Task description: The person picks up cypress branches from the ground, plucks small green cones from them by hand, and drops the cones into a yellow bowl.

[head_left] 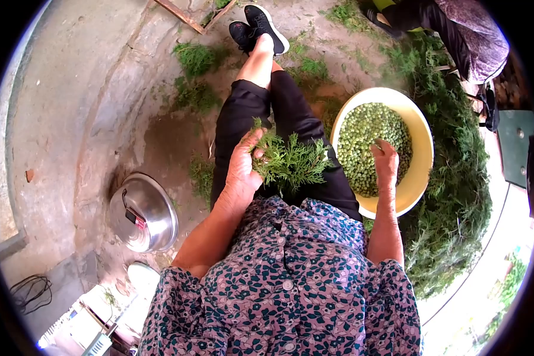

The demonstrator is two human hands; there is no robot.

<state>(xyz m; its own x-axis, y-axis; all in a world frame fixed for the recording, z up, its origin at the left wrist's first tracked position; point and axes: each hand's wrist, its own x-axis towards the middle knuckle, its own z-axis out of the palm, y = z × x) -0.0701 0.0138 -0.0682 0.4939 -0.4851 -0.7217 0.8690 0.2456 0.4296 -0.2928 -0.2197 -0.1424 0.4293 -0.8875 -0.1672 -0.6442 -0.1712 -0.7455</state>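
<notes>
Above my lap, my left hand (247, 161) is wrapped round a leafy green sprig (293, 161), whose feathery tips spread to the right over my dark trousers. A yellow basin (422, 160) stands on the ground beside my right leg, holding many small round green cones or berries (371, 127). Over the right part of this heap is my right hand (385, 155), its fingers bent and drawn together at the tips. Whether anything small is between those fingertips cannot be made out.
A large pile of green branches (457, 196) lies right of the basin. Another person (474, 35) is at the upper right. A shiny metal lid or bowl (151, 212) lies on the left, near a coiled cable (31, 293). Loose sprigs (196, 59) are scattered ahead.
</notes>
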